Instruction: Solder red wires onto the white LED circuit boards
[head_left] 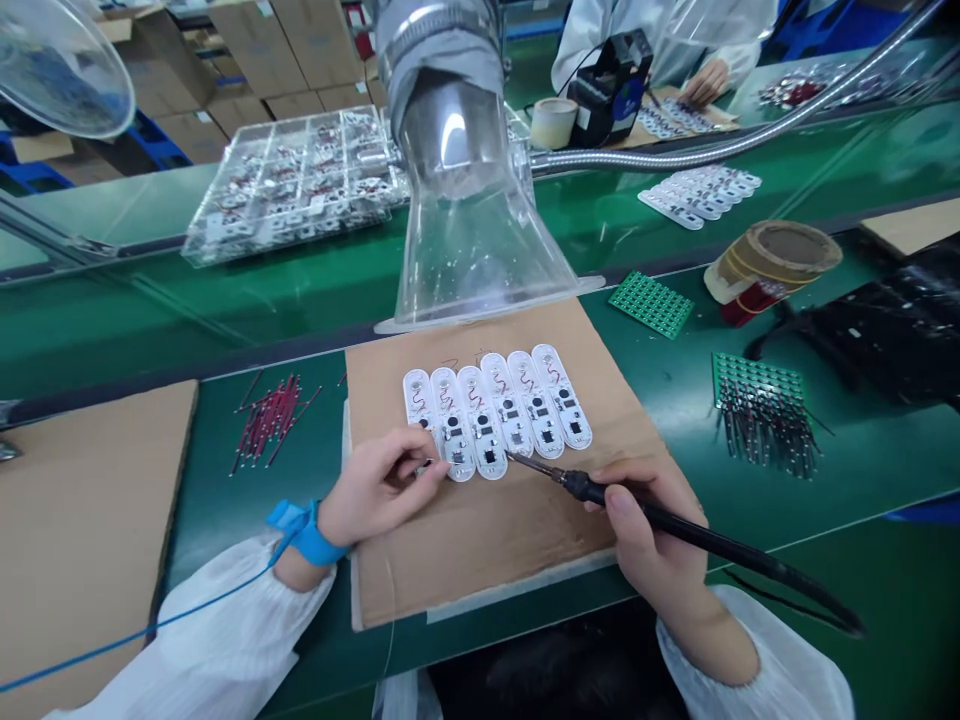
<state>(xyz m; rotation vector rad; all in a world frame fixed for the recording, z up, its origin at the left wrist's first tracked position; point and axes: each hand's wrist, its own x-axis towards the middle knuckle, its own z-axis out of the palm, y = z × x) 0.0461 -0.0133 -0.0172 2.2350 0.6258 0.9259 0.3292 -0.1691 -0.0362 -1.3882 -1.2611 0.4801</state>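
Note:
Several white, rounded circuit boards [488,425] lie side by side in a row on a sheet of cardboard [480,560]. Each carries black chips and a squiggly red wire. My right hand [656,525] grips a soldering iron [592,490], whose tip points left and reaches the lower ends of the middle boards. At the row's lower left corner is my left hand [394,480], its fingers curled and pinched together, covering part of the leftmost board. What those fingers hold, if anything, is hidden. A blue wrist strap [319,535] with a cord circles my left wrist.
A clear fume hood [480,250] hangs over the boards. Red wires [274,420] lie to the left. On the right are a green perforated board [651,305], another with dark wires [761,410], and a tape roll [776,260]. A co-worker's hand [705,83] shows across the bench.

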